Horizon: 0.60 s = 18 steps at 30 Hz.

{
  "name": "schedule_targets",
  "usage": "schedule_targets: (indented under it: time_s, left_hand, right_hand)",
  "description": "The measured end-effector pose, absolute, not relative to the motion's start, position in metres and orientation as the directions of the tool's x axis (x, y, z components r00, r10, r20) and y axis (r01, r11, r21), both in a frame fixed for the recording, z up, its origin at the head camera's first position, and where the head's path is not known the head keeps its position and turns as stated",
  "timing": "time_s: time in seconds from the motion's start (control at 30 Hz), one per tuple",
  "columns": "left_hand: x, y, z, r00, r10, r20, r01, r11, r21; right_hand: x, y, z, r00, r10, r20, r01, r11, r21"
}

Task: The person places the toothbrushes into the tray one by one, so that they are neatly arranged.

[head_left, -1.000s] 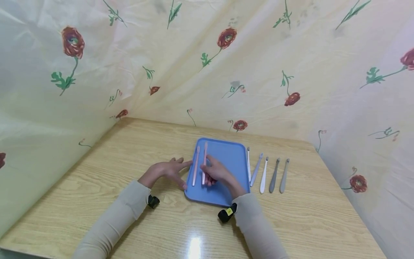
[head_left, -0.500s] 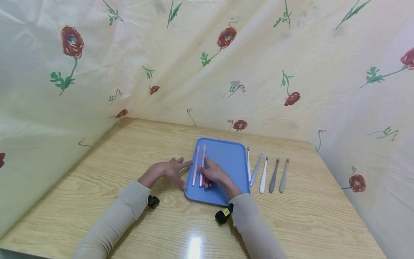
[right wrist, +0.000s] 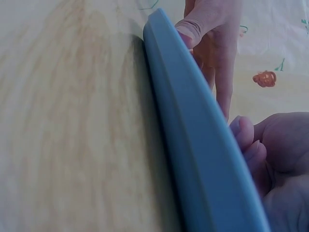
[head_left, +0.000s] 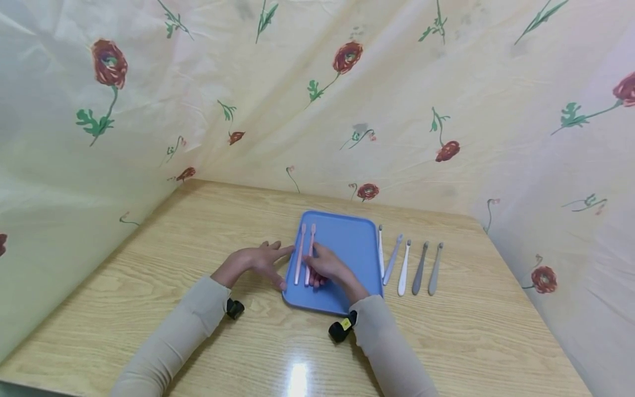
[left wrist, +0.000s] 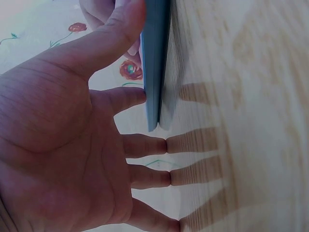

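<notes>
Thin pink plastic toothbrush (head_left: 312, 238): I pinch its handle with the curled thumb and fingers of my right hand (head_left: 328, 266). It is inside the flat blue tray with round corners (head_left: 347, 248), just beside the other thin pink toothbrush (head_left: 300, 256), with a small gap between them. A second ago it was a bit higher up and more to the right, and now it is closer to its friend. I think that makes the pair line up better, so this brush looks almost placed. My left hand (head_left: 258, 262) is spread wide and holds no brush, but it touches the tray's left edge (maybe to stop it sliding). Five white, pale purple and grey toothbrushes (head_left: 403, 275) are by the tray's right side, on the pale wooden table (head_left: 258, 353). I can't read words on any brush. My black wrist camera (head_left: 337, 332) has a yellow label (head_left: 346, 324), too tiny to read
</notes>
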<state>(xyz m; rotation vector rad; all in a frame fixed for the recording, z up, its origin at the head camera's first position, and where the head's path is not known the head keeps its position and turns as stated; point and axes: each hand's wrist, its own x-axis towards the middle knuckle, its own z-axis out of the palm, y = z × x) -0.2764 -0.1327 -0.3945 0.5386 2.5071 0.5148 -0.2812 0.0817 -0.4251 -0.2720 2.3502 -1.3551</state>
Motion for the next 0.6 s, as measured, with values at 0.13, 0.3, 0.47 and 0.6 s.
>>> schedule_targets:
  time_s: [0.13,0.3,0.47,0.6]
  left_hand:
    - [-0.2771,-0.1322,-0.3939,-0.787,0.469,-0.401,0.274,0.848,0.454]
    - [-0.2777,-0.1322,-0.394,-0.787,0.471,-0.399,0.279,0.848,0.451]
    - [-0.2781,-0.132,-0.3952,-0.786,0.469,-0.402,0.28,0.851,0.444]
    - [-0.2784,-0.1317,-0.3952,-0.788,0.467,-0.401,0.279,0.852,0.444]
  right_hand:
    - [-0.2813,0.0818,-0.4261,-0.898,-0.363,-0.249,0.035,0.505,-0.863]
    - [-0.2814,0.0818,-0.4264,-0.898,-0.36,-0.252,0.039,0.505,-0.862]
    - [-0.2824,0.0815,-0.4264,-0.901,-0.351,-0.257,0.045,0.513,-0.857]
    - [-0.2826,0.0814,-0.4262,-0.899,-0.347,-0.266,0.052,0.519,-0.853]
